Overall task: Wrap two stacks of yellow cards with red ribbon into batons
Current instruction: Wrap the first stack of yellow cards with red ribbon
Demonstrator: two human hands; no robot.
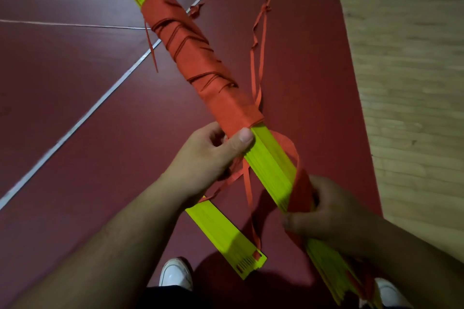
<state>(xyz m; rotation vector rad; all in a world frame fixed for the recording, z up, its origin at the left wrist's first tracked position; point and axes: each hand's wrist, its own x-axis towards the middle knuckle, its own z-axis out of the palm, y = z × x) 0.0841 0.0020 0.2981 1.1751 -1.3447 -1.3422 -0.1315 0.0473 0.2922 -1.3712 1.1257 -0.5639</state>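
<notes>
Left hand (213, 153) clenches the part-wrapped yellow card stack (273, 158) at the wrap's edge. Right hand (326, 216) pinches red ribbon (300, 190) against it. Second stack (226, 231) lies on the maroon floor (75, 83) below.

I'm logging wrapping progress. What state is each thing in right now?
Held card stack: mostly wrapped in red, with a bare yellow stretch between the hands.
Second card stack: unwrapped, below the hands.
Red ribbon: partly wound on the held stack, loose strands trailing.
Left hand: grips the held stack at the wrap's edge.
Right hand: holds the ribbon against the stack.
</notes>
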